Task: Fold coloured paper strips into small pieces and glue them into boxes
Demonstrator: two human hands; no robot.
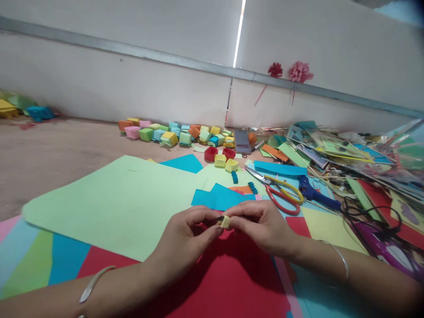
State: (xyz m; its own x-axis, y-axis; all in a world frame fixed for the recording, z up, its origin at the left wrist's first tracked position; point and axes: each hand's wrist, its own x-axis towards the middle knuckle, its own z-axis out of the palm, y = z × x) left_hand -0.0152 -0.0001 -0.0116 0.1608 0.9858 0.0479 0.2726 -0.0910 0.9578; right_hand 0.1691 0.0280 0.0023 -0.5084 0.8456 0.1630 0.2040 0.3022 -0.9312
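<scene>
Between the fingertips of both hands is a small pale-yellow folded paper piece (225, 222), held over a red paper sheet (228, 282). My left hand (192, 229) pinches it from the left, where a small dark bit shows by the fingertips. My right hand (258, 225) grips its right side with thumb and forefinger. Just beyond the fingers lies a cut blue paper piece (217, 197). A large light-green sheet (109, 203) spreads out to the left. Two small yellow paper boxes (220, 160) and two red paper boxes (211, 154) stand farther back.
Scissors with red and yellow handles (283, 194) and a blue glue gun (318, 194) lie to the right. Many coloured paper cubes (168, 138) line the wall. A heap of paper scraps and sticks (338, 145) fills the back right. Two paper flowers (300, 72) hang on the wall rail.
</scene>
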